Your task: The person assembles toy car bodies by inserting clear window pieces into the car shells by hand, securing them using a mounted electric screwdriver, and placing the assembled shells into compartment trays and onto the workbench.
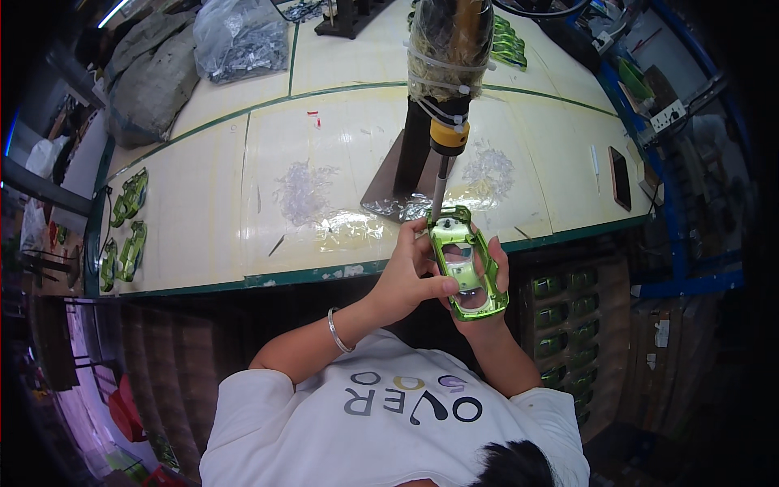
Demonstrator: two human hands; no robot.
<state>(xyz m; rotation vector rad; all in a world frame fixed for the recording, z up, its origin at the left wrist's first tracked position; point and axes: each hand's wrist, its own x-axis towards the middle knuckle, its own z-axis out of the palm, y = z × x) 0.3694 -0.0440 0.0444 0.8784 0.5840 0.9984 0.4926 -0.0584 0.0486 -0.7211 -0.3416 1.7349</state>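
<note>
Both hands, left hand and right hand, grip a green shell (glossy, toy-car shaped) just off the counter's near edge, under the driver's tip.

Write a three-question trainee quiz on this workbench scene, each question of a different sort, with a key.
1. True or false: both hands hold the green toy car body up under the tip of the hanging screwdriver.
2. Multiple choice: where do the other green car bodies nearest the person lie? A) at the left edge of the table B) on the dark phone C) inside the clear bag of parts
3. Fill in: the left hand belongs to an arm that wears a silver ____ at the wrist.

Key: 1 true; 2 A; 3 bracelet. The right hand grips the shell from behind.
</note>
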